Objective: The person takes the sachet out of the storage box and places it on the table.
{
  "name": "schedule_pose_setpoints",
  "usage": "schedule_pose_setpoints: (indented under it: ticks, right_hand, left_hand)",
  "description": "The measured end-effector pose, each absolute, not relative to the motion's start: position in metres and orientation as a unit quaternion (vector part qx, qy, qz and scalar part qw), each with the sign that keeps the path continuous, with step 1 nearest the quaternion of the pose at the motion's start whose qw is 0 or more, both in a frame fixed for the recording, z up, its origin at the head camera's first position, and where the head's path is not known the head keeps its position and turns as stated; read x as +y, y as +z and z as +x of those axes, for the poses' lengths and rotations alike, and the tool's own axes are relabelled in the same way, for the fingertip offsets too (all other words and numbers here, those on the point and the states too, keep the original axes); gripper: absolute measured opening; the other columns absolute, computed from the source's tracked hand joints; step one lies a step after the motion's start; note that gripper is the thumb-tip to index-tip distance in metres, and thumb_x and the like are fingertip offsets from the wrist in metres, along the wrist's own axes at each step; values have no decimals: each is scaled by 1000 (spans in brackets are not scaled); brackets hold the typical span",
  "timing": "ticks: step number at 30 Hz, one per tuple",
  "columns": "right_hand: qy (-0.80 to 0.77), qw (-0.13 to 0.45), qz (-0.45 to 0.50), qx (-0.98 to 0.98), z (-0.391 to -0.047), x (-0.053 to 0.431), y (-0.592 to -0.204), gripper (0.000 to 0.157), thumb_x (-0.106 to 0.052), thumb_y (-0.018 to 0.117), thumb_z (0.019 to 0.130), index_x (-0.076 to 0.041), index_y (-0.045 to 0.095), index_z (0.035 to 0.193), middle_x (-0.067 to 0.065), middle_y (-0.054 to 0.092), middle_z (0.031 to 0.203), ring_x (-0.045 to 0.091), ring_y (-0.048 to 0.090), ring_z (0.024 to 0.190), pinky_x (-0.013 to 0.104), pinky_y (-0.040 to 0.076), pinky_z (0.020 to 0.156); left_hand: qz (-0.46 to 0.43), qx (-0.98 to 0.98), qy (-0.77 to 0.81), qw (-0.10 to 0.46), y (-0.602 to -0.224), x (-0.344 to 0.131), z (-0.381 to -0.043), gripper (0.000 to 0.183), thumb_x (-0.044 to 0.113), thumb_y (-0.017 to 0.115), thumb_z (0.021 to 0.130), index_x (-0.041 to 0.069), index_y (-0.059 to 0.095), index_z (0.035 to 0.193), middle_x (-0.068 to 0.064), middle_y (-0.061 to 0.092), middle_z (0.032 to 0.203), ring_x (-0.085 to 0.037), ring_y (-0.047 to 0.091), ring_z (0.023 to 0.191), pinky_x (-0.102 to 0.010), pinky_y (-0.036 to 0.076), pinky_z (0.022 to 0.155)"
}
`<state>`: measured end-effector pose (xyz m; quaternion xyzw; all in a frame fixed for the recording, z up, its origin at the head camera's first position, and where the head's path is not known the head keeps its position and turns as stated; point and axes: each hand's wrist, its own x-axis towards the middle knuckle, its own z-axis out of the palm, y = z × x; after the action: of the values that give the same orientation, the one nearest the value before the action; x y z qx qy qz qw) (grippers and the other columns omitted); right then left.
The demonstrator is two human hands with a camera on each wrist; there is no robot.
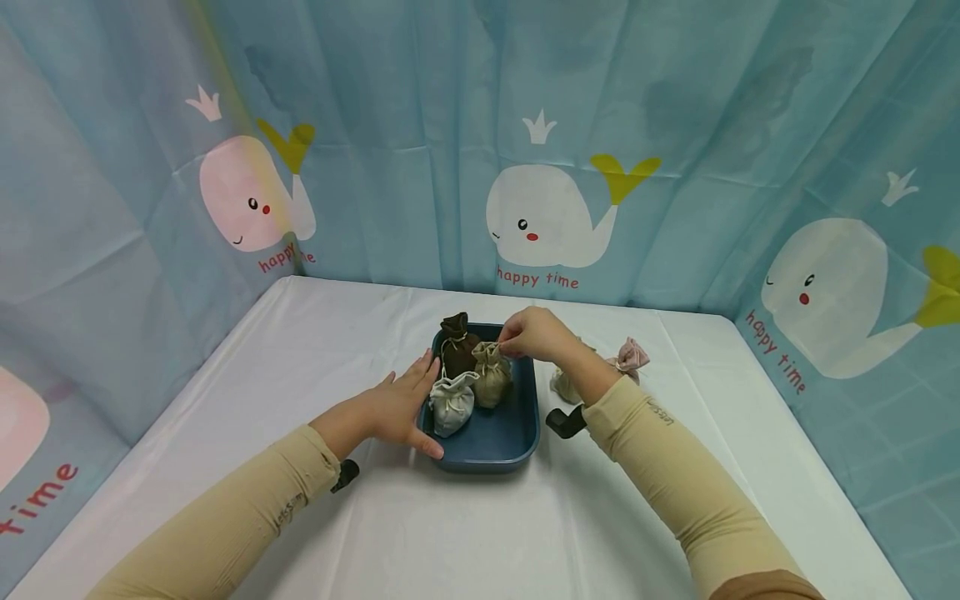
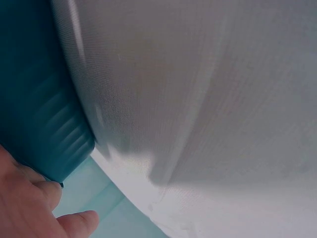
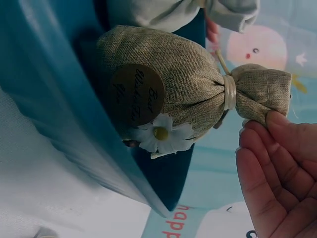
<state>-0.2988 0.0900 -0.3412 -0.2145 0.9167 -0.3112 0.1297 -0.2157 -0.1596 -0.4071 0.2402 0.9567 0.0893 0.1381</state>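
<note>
My right hand [image 1: 538, 333] pinches the gathered top of a tan drawstring pouch [image 1: 492, 379], which is inside a blue plastic basket [image 1: 498, 446]. In the right wrist view, that tan pouch [image 3: 168, 74] carries a round brown label and a white fabric flower, and my thumb and fingers [image 3: 267, 163] grip its neck. Beside it in the basket are a dark brown pouch [image 1: 459, 354] and a pale grey-white pouch [image 1: 453, 407]. My left hand [image 1: 401, 404] rests with spread fingers along the basket's left rim; in the left wrist view, part of it [image 2: 29, 203] touches the basket's outer wall [image 2: 39, 99].
To the right of the basket, partly behind my right wrist, lie a beige pouch [image 1: 564, 385] and a pink pouch [image 1: 632, 357]. A white cloth [image 1: 315, 358] covers the table. Blue curtains [image 1: 420, 167] printed with whales stand at the back and sides.
</note>
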Motion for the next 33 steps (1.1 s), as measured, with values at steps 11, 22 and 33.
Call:
schedule_pose_setpoints:
  ticks: [11, 22, 33]
  right_hand:
    - [-328, 107, -220, 913, -293, 101, -327, 12, -18, 64, 86, -14, 71, 77, -1, 66, 73, 14, 61, 72, 30, 50, 67]
    - [-358, 95, -206, 906, -280, 113, -309, 9, -19, 64, 86, -14, 72, 84, 0, 68, 82, 16, 63, 79, 36, 50, 75]
    - [-388, 63, -182, 901, -263, 132, -292, 10, -18, 63, 87, -12, 71, 85, 3, 67, 86, 19, 63, 82, 38, 49, 74]
  left_hand:
    - [238, 957, 86, 142, -408, -160, -216, 137, 81, 59, 54, 8, -10, 146, -10, -18, 151, -23, -8, 139, -59, 11, 105]
    - [247, 955, 88, 136, -407, -160, -216, 136, 80, 61, 54, 6, -8, 146, -12, -16, 151, -25, -6, 140, -60, 12, 104]
    - [242, 957, 84, 137, -408, -160, -216, 138, 81, 60, 53, 7, -9, 146, -10, -17, 151, -24, -6, 140, -59, 12, 105]
